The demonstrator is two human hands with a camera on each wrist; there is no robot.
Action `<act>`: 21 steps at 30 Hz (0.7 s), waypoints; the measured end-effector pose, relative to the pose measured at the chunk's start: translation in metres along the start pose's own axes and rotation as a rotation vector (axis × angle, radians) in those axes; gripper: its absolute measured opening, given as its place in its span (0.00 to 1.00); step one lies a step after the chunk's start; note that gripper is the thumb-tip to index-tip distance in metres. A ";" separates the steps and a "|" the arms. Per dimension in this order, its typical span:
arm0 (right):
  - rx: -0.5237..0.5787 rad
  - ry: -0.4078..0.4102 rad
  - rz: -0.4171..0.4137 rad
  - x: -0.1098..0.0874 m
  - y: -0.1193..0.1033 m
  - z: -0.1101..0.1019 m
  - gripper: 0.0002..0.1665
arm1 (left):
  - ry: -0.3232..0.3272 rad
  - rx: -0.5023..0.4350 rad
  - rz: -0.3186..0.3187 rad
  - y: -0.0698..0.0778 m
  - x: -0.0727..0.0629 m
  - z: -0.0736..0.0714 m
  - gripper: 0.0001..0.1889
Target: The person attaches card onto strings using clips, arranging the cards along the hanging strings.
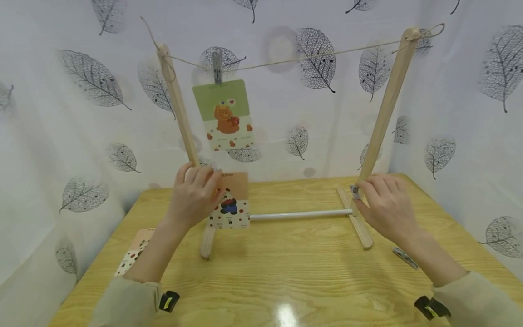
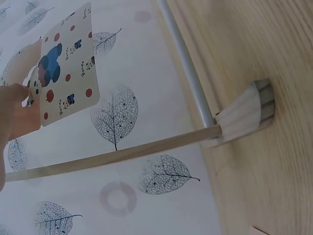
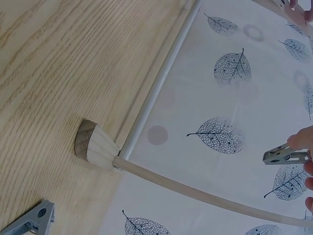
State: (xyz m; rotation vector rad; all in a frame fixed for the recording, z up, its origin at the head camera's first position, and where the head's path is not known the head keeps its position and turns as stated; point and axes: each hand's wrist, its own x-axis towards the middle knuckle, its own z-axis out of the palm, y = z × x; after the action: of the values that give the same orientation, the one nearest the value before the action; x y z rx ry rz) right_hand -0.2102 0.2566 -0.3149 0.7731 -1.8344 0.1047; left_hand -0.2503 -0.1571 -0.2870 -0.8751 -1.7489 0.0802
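Left of centre, the left hand (image 1: 192, 195) pinches a card (image 1: 229, 206) by its side, likely keeping it upright. Above, one clip (image 1: 218, 68) hangs another card (image 1: 229, 109) from the string (image 1: 302, 59). Right of centre, the right hand (image 1: 386, 204) pinches a second clip (image 1: 354, 191), leaving one end free.

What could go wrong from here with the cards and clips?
The right hand pinches a grey clip by one end, so it might slip and drop. The left hand, holding a peach-topped card, appears near the left upright; a bump could swing the hanging card, held by one clip. The right forearm might brush the loose clip.
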 end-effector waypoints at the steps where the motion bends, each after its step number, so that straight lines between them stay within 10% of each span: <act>1: 0.003 0.000 -0.003 0.001 0.000 0.000 0.19 | -0.001 0.000 -0.001 0.000 0.001 0.000 0.14; 21: 0.051 0.029 -0.031 0.023 -0.008 0.003 0.15 | 0.019 -0.017 0.019 0.011 0.034 0.003 0.16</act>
State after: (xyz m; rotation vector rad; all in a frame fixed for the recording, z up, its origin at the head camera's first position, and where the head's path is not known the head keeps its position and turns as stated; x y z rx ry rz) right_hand -0.2125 0.2392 -0.2986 0.8312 -1.7974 0.1422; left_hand -0.2509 -0.1283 -0.2664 -0.9018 -1.7262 0.0698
